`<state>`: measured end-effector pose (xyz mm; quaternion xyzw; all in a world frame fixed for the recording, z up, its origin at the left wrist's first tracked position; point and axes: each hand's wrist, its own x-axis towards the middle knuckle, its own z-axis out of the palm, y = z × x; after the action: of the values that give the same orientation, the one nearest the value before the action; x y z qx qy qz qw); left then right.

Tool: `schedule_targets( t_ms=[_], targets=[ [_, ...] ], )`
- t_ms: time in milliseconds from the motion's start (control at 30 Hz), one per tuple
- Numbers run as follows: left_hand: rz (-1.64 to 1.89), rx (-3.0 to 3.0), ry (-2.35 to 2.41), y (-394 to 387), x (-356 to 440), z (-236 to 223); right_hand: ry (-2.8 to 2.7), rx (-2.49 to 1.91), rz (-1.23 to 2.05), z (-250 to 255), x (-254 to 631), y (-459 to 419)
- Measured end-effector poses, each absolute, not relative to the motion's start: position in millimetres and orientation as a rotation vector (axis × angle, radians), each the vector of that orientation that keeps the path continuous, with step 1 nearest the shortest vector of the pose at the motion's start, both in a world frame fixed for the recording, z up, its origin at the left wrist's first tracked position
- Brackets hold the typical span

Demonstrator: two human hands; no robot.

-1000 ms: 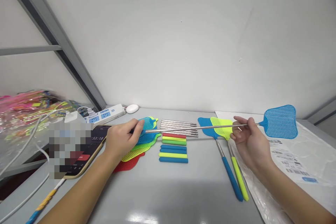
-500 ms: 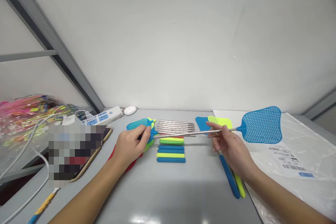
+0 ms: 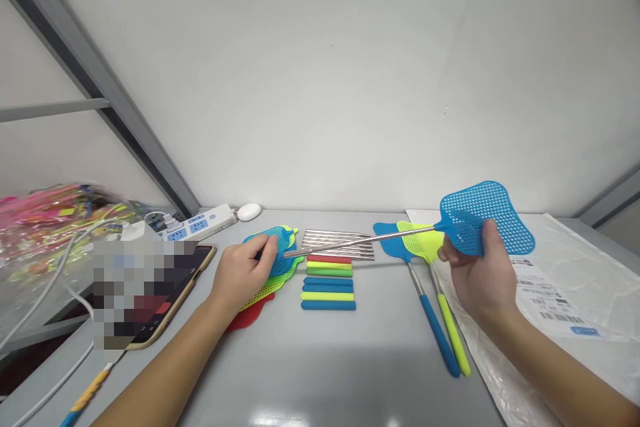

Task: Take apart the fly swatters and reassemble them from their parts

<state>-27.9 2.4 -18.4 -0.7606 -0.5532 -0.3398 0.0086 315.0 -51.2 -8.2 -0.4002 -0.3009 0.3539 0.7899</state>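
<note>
A blue fly swatter [image 3: 480,210] with a thin metal rod is held up across the table. My left hand [image 3: 243,273] is closed round the rod's far left end; the very end is hidden in the fist. At the other side my right hand [image 3: 483,273] pinches the mesh head, thumb in front and fingers behind. Loose swatter heads in blue, green and red [image 3: 250,315] lie under and beside my left hand. Several metal rods [image 3: 337,240] and several coloured handle sleeves [image 3: 327,296] are laid out in the middle. Blue and yellow-green swatters with handles [image 3: 453,333] rest by my right hand.
A plastic mailing bag [image 3: 565,293] covers the right side. To the left are a phone [image 3: 175,300], a power strip [image 3: 200,223], a white mouse-shaped object [image 3: 249,212], a white cable [image 3: 55,280] and bagged colourful items [image 3: 65,227]. A wall stands behind.
My right hand has shifted right from the rod onto the mesh head. The swatter's head end has moved left and up, and the rod now slants more. My left hand moved slightly left.
</note>
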Motion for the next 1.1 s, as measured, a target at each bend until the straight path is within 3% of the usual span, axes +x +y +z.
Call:
schedule_targets(
  t_ms=[200, 467, 833, 967, 1100],
  targets=[
    [-1.025, -2.35, -1.707, -1, -25, -17, -0.734, -0.98, 0.573, -6, 309, -58],
    [-1.138, -2.275, -1.488, -23, 7, -16, -0.889, -1.125, 0.723, -26, 272, -82],
    [-1.221, -2.619, -1.032, -43, 36, -15, -1.132, -1.179, 0.812, -33, 251, -99],
    [-0.964, -2.697, -1.132, -40, 41, -4, -1.386, -1.277, 0.859, -15, 280, -78],
    [-0.872, -2.835, -1.532, -39, 62, 16, -1.877, -1.624, 0.83, 8, 341, -53]
  ],
)
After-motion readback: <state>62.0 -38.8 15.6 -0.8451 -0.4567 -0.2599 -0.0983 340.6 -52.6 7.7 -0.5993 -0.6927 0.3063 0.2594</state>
